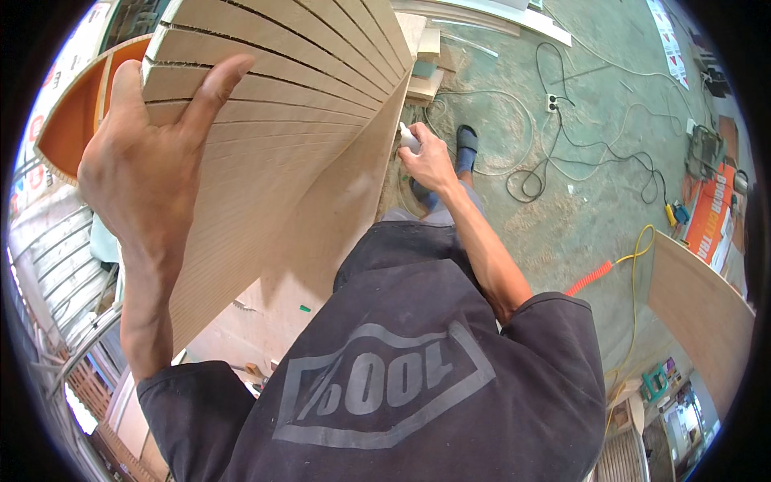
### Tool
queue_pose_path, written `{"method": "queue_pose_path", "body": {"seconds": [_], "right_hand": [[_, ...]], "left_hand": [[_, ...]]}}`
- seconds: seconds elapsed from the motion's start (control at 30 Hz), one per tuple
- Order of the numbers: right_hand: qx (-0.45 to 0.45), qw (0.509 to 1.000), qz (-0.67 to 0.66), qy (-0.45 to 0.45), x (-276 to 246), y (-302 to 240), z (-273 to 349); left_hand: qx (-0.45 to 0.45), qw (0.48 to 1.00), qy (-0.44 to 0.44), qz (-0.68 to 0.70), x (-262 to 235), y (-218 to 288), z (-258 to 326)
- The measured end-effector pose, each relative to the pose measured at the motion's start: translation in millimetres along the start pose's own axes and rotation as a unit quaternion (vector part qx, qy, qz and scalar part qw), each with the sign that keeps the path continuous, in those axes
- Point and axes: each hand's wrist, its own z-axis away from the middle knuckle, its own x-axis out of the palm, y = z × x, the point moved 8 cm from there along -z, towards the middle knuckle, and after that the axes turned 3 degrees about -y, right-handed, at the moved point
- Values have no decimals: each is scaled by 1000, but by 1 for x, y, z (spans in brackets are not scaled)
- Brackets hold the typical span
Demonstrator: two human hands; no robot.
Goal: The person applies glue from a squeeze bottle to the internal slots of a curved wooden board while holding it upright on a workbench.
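My left hand point(148, 173) grips the raised upper-left edge of a bent wooden panel point(249, 185) with many parallel grooves cut across it. Its thumb lies over the grooved face, while the other fingers are mostly hidden behind the edge. Beside the panel's right side, my right hand point(432, 163) is closed around a small white bottle point(409, 138) with a narrow tip. Under the grooved part spreads a smooth, pale wooden surface point(329, 217). An orange curved piece with a wooden rim point(74, 120) stands behind my left hand.
Stacked wood offcuts point(426, 68) lie beyond the panel. Black cable point(554, 149) and a socket block point(552, 103) cross the sawdust-strewn green floor. A red coiled hose point(590, 277) runs off at right, near a leaning plywood sheet point(695, 313). My sandalled foot point(467, 139) stands below my right hand.
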Motion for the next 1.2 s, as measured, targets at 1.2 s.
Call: {"method": "queue_pose_path", "body": {"seconds": [1.2], "right_hand": [[5, 998, -44, -51, 31, 12, -1]], "left_hand": [[-27, 997, -34, -63, -5, 3, -1]]}}
